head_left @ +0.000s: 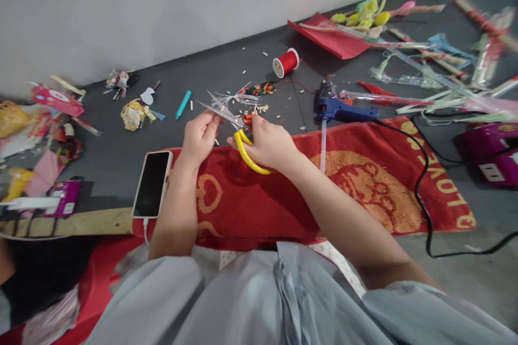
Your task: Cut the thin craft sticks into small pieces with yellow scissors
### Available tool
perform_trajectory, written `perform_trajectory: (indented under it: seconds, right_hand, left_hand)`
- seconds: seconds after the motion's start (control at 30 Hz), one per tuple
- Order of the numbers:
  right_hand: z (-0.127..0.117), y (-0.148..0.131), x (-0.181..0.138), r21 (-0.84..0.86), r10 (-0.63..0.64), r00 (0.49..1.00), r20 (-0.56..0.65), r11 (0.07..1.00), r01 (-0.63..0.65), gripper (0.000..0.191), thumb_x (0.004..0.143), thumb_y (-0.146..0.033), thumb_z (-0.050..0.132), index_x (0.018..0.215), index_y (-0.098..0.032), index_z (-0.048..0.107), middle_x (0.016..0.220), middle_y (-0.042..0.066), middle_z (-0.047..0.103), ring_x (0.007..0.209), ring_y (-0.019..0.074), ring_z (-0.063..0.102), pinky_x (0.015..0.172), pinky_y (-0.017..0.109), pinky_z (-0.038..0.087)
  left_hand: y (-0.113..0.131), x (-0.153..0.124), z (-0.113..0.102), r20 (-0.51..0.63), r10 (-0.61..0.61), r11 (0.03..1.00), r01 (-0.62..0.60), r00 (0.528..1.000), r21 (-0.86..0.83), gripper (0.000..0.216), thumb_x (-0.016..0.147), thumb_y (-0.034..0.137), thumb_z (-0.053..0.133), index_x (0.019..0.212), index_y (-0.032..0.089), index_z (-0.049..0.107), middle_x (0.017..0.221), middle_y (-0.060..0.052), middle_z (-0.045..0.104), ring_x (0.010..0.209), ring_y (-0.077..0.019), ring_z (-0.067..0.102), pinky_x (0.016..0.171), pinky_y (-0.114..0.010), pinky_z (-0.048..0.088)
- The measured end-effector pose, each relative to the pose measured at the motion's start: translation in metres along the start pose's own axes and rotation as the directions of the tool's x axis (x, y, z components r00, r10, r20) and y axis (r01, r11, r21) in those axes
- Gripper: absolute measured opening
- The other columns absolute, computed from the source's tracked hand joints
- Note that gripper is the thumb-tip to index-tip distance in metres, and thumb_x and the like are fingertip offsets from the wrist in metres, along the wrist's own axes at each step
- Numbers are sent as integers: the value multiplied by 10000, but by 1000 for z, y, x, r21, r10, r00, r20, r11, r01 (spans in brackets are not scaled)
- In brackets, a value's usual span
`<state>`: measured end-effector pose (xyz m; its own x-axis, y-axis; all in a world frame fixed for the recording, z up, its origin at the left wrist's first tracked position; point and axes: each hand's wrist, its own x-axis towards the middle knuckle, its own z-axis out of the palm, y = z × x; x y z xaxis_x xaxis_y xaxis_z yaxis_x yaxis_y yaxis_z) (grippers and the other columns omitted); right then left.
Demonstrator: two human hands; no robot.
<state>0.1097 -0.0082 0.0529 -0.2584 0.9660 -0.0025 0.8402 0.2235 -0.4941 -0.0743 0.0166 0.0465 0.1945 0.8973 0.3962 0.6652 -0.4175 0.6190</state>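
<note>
My right hand (273, 143) is closed around a pair of scissors (251, 157) with a yellow handle. The blades are apart and point up and left, toward my left hand (201, 135). Fingertips of that left hand are pinched together right beside the blades; what they hold, if anything, is too small to make out. A small orange-red piece (247, 118) shows by my right fingertips. Just beyond the blades lie a bundle of white strands (238, 98), a patterned multicoloured piece (261, 89) and several tiny cream-coloured bits (265, 108).
A red towel (283, 194) lies under my forearms. Left of them are a phone (152, 184) and a teal stick (183, 104). A red thread spool (286, 63) stands behind; a blue glue gun (343, 110) sits right, near a black cable (423, 194).
</note>
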Motion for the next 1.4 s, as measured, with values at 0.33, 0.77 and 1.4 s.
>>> perform_trajectory:
  seconds: [0.33, 0.77, 1.4]
  right_hand:
    - [-4, -1, 2, -1, 50, 998, 35, 999, -50, 630, 862, -662, 378, 1059, -111, 612, 964, 160, 718, 894, 318, 684, 738, 363, 465]
    - [-5, -3, 2, -40, 57, 996, 65, 998, -55, 517, 870, -544, 400, 1007, -108, 642, 928, 177, 719, 878, 312, 690, 725, 355, 469]
    - [-4, -1, 2, -6, 73, 995, 66, 997, -73, 574, 881, -612, 378, 1067, -108, 579, 989, 185, 702, 917, 307, 674, 779, 368, 461]
  left_hand:
    - [-4, 0, -1, 32, -22, 1000, 22, 999, 22, 523, 900, 658, 345, 741, 224, 590, 506, 23, 478, 454, -90, 458, 470, -259, 344]
    - [-3, 0, -1, 43, -24, 999, 22, 999, 36, 525, 902, 657, 338, 724, 221, 570, 494, 21, 457, 454, -101, 441, 471, -267, 324]
    - [0, 0, 4, -48, 33, 991, -26, 998, 130, 501, 938, 568, 349, 780, 210, 662, 514, 6, 521, 496, -105, 467, 519, -250, 366]
